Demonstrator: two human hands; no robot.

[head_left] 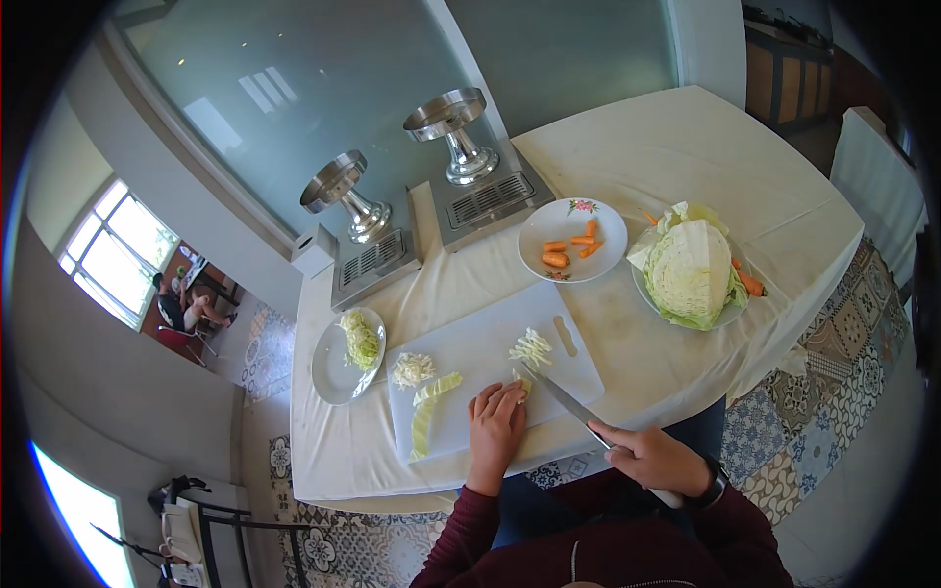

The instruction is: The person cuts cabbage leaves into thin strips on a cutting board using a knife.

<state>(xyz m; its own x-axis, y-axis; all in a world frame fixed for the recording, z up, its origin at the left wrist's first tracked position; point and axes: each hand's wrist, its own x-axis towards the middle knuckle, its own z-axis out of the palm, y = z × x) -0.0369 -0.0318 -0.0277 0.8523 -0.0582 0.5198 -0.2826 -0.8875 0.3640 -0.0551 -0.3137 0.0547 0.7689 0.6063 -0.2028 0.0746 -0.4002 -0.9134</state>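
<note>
My right hand (655,459) is wrapped round the handle of a knife (570,402), whose blade points up and left over the white cutting board (470,340). Beside the blade tip, my left hand (498,423) has its fingers bent together on a pale green cabbage piece (522,380), partly hidden. Cut cabbage strips (530,348) lie just above the blade tip. Further left on the board are a heap of chopped cabbage (413,369) and long cabbage pieces (423,421).
A small plate (331,383) with cabbage stands left of the board. Behind it are a bowl (608,257) with carrot pieces, a plate (727,316) with a large cabbage and carrots, and two metal stands (465,162) (367,218). A person (174,306) sits far left.
</note>
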